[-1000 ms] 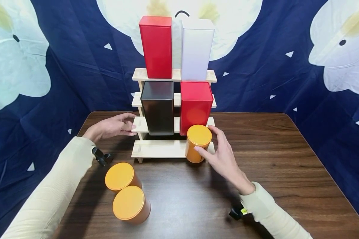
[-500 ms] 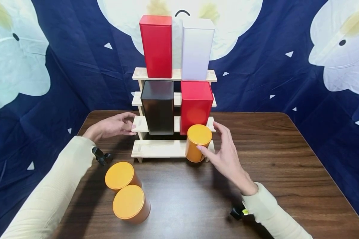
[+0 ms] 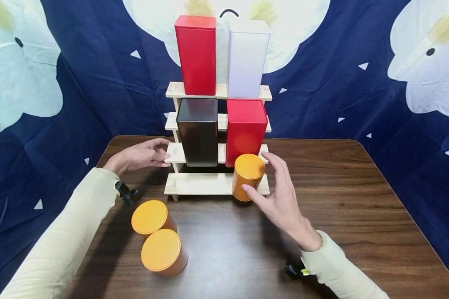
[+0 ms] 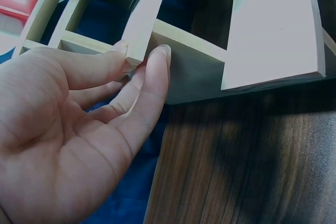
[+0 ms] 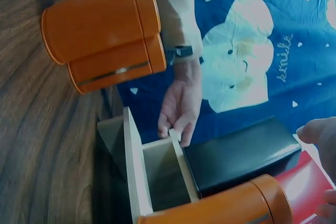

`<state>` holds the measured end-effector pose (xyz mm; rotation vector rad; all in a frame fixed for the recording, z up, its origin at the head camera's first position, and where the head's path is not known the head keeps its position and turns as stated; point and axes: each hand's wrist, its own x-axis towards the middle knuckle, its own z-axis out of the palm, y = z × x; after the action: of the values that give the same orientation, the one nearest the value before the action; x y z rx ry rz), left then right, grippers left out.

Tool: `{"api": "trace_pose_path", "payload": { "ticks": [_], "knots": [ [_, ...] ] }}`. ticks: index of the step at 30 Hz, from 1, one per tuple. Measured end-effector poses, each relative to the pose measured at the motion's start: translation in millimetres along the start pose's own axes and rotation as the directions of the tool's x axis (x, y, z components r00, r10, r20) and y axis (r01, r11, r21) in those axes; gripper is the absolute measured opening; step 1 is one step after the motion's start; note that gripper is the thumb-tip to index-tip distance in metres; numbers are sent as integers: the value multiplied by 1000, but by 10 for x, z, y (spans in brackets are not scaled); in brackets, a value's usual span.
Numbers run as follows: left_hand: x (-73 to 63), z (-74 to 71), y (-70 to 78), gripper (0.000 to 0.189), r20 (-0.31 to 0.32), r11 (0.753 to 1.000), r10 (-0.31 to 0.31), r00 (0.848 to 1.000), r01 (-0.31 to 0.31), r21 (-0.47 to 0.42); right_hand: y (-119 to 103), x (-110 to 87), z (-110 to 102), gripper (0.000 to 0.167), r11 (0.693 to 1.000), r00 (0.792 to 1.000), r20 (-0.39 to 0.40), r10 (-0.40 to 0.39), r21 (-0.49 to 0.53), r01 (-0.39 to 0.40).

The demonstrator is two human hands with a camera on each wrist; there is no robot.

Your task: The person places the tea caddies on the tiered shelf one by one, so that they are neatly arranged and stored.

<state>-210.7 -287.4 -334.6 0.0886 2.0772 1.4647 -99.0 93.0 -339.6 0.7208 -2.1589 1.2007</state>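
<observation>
My left hand (image 3: 144,155) pinches the end of a middle board of the pale wooden tiered rack (image 3: 200,184); the left wrist view shows the thumb (image 4: 107,66) and fingers on either side of the board end. An orange round canister (image 3: 243,187) stands at the right of the lowest board. Around its right side my right hand (image 3: 282,201) is spread, thumb overlapping the canister's front in the head view. In the right wrist view, that thumb (image 5: 317,132) stands apart from the canister (image 5: 226,208). Two more orange canisters (image 3: 149,218) (image 3: 164,253) stand together on the table.
On the rack stand a black tin (image 3: 197,143) and a red tin (image 3: 245,137), with another red tin (image 3: 196,58) and a white tin (image 3: 248,60) on top. The brown wooden table (image 3: 340,199) ends before a blue patterned cloth (image 3: 310,112).
My right hand's fingers first drew back from the canister on the rack, then came nearer again. My left hand has kept its grip on the board. The canisters and tins stay in place.
</observation>
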Motion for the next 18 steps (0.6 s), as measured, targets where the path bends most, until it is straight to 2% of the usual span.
{"api": "trace_pose_path", "payload": {
  "ticks": [14,18],
  "knots": [
    [13,-10,-10,62,-1,1000,1,1000,-1,-10,-220,-93,302,72,981,983,105,-150,143,134],
    [23,-8,-2,62,0,1000,5,1000,-5,-9,-251,-146,398,74,975,975,148,-163,177,136]
  ]
}}
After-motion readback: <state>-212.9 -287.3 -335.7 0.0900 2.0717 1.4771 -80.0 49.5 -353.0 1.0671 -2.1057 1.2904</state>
